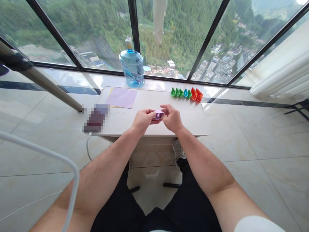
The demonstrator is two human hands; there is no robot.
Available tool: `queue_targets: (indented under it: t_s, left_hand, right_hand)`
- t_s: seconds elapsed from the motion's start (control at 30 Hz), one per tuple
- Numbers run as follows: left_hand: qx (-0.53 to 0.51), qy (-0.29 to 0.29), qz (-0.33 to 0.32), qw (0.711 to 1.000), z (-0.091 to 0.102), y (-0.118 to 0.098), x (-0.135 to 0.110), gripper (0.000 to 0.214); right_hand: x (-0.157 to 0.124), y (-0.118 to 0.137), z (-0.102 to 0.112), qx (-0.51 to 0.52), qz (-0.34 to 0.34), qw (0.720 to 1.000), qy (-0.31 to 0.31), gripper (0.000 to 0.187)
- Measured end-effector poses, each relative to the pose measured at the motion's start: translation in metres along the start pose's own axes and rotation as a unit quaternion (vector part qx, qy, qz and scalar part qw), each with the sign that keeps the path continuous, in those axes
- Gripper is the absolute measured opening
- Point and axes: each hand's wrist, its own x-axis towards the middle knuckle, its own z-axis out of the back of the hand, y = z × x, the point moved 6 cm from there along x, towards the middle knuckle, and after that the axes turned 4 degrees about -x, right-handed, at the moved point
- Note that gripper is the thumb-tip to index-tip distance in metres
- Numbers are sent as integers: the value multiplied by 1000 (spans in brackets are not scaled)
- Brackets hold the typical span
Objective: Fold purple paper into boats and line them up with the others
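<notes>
Both my hands meet over the middle of a small pale table (193, 122), pinching a small folded piece of purple paper (158, 113) between them. My left hand (143, 120) grips its left side with curled fingers. My right hand (172, 118) grips its right side, fingers closed over the top. A stack of purple and yellow paper sheets (121, 97) lies flat at the table's far left. A row of several folded paper boats (186, 93), green, blue and red-orange, stands along the far right edge.
A blue water jug (132, 68) stands on the sill behind the table, against large windows. A blurred dark object (96, 118) sits at the table's left edge with a cable hanging down. A metal pole (43, 81) slants at left. My legs are under the table.
</notes>
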Motion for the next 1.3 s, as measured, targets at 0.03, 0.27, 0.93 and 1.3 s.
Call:
queue_targets:
  t_s: [0.03, 0.27, 0.93, 1.3]
  left_hand:
    - [-3, 8, -4, 1000, 0, 0, -1, 16]
    - [-4, 59, -11, 998, 1, -2, -1, 30]
    - [217, -33, -168, 961, 15, -6, 4, 12]
    - [165, -17, -181, 969, 11, -8, 4, 15]
  right_hand:
    - [1, -3, -2, 40, -35, 999, 14, 33]
    - [2, -1, -6, 181, -154, 968, 78, 4]
    - [-11, 11, -11, -40, -59, 997, -17, 8]
    - [-13, 15, -10, -2, -56, 998, -29, 16]
